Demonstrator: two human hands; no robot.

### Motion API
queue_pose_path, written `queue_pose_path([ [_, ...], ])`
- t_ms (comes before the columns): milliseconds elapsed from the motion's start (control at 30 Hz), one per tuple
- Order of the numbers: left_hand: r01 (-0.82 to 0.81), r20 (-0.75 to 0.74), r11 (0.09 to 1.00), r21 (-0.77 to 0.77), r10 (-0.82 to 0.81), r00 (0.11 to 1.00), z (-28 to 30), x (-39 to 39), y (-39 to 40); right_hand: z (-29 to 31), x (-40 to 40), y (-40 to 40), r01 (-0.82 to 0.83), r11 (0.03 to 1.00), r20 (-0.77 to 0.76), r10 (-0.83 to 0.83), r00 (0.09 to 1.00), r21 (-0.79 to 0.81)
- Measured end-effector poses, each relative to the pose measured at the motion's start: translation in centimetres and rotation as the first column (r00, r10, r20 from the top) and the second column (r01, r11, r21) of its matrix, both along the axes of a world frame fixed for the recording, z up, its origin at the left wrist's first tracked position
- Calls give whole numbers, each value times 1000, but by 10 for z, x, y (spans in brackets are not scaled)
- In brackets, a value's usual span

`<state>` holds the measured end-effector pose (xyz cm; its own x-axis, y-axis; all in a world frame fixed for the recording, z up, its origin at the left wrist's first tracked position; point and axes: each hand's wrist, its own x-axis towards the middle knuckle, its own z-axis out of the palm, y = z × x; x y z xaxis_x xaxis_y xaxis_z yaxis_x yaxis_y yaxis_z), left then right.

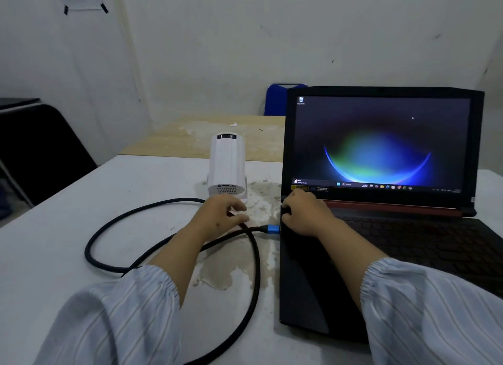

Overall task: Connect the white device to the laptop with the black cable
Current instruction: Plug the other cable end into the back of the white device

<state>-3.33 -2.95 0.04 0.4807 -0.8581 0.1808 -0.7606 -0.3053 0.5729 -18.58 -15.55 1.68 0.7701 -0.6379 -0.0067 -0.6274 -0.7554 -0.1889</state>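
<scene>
My left hand point(220, 217) rests half-curled over the black cable point(109, 268), whether gripping I cannot tell. My right hand point(304, 214) clasps the laptop's point(381, 228) left edge, where the blue plug point(270, 229) meets it. The white device point(227, 165) stands behind. Screen writing is too small to read.

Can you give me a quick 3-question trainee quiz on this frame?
1. True or false: the cable's blue plug sits at the laptop's left edge.
2. Which hand rests on the laptop's left rear corner? A) left hand B) right hand
3. Fill in: the white device stands to the ___ of the laptop, as the camera sees it.

Key:
1. True; whether it is fully seated cannot be told.
2. B
3. left
</scene>
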Motion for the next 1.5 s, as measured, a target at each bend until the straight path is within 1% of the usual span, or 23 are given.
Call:
queue_pose_path([
  [100,-30,20,999,-33,31,999,2,12,12,0,11,11,-24,1000,27,24,999,12],
  [167,-45,46,999,-23,46,998,2,17,18,0,18,18,-40,999,47,39,998,26],
  [300,-181,22,979,90,180,983,-7,28,25,-2,33,30,-74,995,49,71,996,60],
  [367,-232,9,966,110,233,972,-10,31,28,-1,39,36,-84,993,56,80,995,80],
  [500,-252,-13,959,128,256,967,-9,30,28,1,49,46,-93,990,69,86,994,104],
  [567,-248,-40,963,106,254,966,-6,28,27,0,54,50,-97,984,98,82,992,151],
  [667,-243,-152,970,-1,240,959,2,26,24,-1,62,54,-118,964,169,78,983,237],
  [767,-273,-310,952,-136,221,925,9,24,21,-2,70,56,-170,927,310,62,949,336],
  [833,-300,-443,933,-198,187,876,11,21,20,-2,75,58,-164,900,408,-17,913,405],
  [900,-325,-542,919,-224,160,825,12,18,17,-2,79,61,-146,863,476,-120,871,483],
  [1000,-365,-633,897,-249,135,762,11,14,11,-2,85,63,-154,763,544,-288,788,627],
  [1067,-389,-693,884,-260,110,712,10,12,7,-2,87,62,-161,709,567,-383,729,687],
  [1100,-400,-710,877,-267,102,697,10,12,6,-3,88,61,-160,696,574,-414,706,700],
  [1167,-442,-705,847,-295,119,699,11,13,2,-4,89,60,-138,702,582,-445,681,698],
  [1267,-519,-580,787,-335,262,772,10,18,-1,-9,96,54,-70,746,601,-474,643,663],
  [1333,-533,-513,776,-336,324,795,8,23,-3,-10,98,52,-61,783,634,-451,628,619],
  [1400,-527,-499,788,-318,333,800,8,28,-4,-10,98,50,-94,810,663,-401,632,579],
  [1500,-427,-511,865,-263,251,822,12,33,-7,-9,97,48,-169,823,701,-333,631,543],
])
